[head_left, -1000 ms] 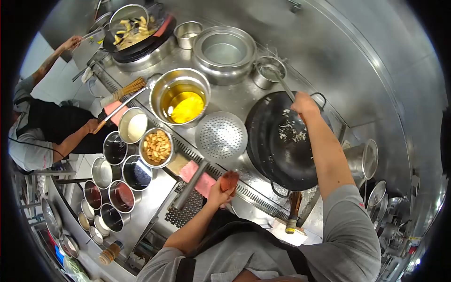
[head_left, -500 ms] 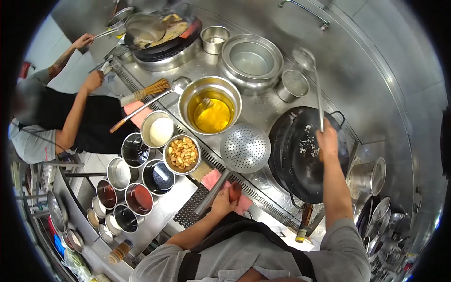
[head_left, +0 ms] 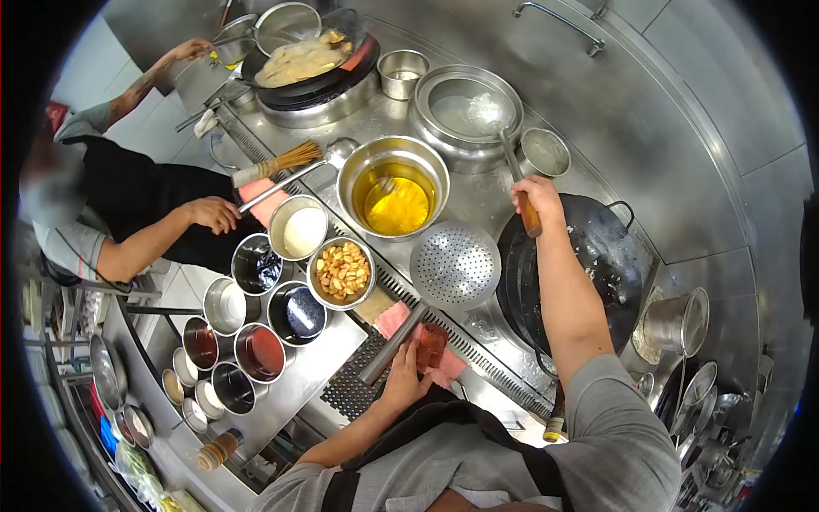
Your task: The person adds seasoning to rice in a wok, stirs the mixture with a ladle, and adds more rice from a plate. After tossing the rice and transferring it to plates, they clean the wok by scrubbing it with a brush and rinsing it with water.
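My right hand (head_left: 539,203) grips the wooden handle of a ladle (head_left: 512,158). Its bowl is in the wide steel pot of water (head_left: 424,128), where the water looks stirred up. Under my right forearm sits a black wok (head_left: 601,256) with small white bits on its wall and a little steam. My left hand (head_left: 404,381) is low in front of me, fingers against a red translucent object (head_left: 432,346) whose kind I cannot make out. Beside that hand runs the handle of a perforated strainer (head_left: 455,266), which lies on the steel counter.
A steel pot of yellow liquid (head_left: 354,194) stands left of the strainer. Closer are a bowl of fried pieces (head_left: 343,275) and several seasoning pots (head_left: 260,352). A co-worker (head_left: 141,183) stands left by another wok (head_left: 311,94). A tap (head_left: 559,27) hangs above.
My right hand has swung from over the wok to the water pot, lowering the ladle into it. The red object has turned under my left hand. The co-worker's near hand has come down beside a ladle handle.
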